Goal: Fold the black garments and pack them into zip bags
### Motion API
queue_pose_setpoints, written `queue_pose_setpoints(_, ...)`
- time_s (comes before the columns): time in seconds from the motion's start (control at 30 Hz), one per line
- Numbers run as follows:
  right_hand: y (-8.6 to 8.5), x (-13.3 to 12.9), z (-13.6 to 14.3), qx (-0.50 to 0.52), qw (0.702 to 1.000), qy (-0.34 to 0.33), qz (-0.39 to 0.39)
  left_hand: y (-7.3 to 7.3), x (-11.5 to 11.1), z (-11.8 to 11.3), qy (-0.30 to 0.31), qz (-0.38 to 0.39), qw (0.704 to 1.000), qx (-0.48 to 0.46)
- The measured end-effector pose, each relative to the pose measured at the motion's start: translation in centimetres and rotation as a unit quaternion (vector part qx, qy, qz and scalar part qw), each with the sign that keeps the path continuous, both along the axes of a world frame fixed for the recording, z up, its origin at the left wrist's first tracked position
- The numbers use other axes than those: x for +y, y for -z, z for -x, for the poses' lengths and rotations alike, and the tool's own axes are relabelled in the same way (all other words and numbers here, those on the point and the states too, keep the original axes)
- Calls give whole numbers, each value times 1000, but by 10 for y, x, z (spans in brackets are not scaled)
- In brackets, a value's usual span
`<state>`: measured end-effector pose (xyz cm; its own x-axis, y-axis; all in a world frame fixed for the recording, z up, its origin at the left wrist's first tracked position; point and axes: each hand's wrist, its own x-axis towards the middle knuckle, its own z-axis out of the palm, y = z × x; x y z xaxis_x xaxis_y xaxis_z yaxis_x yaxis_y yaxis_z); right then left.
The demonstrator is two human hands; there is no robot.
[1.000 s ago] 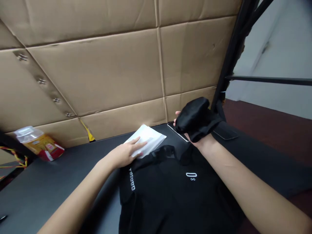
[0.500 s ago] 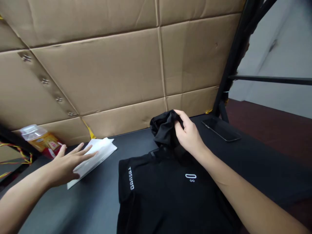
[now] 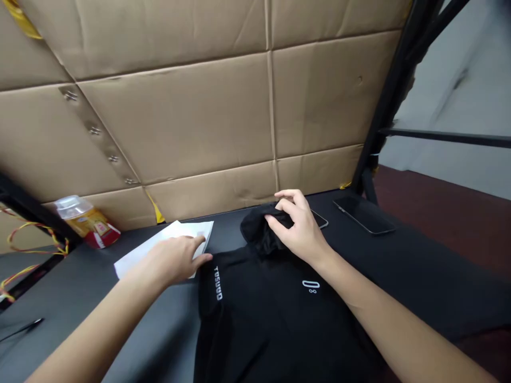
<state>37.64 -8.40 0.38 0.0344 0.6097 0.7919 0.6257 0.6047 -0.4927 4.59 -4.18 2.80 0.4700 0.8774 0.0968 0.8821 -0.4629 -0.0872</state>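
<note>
The left arm and the right arm are slim and bare. The fingers are thin and bare too.

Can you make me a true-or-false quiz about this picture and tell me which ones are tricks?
1. The right hand holds bunched black cloth. True.
2. The wall behind the table is brick. False: it is cardboard.
3. The black garment has white printing on it. True.
4. The left hand is over the phones. False: the left hand is over white paper.
5. A jar with a red-and-yellow label is on the table. True.
</note>
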Motion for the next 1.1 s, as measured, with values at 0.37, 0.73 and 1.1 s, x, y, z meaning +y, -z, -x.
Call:
queue_pose_setpoints(0.37, -6, -4, -6, -10, 999, 41, -32, -5, 5, 67, -66, -24, 998, -1)
queue_pose_setpoints(0.73, -39, -20, -8, -222, 962, -152, 43, -40, -22, -78, 222, 81, 950, -204)
queue_pose_setpoints(1.1, -76, -30, -56, -309, 895, -116, 299, -59, -59, -76, 200, -165, 964, 56)
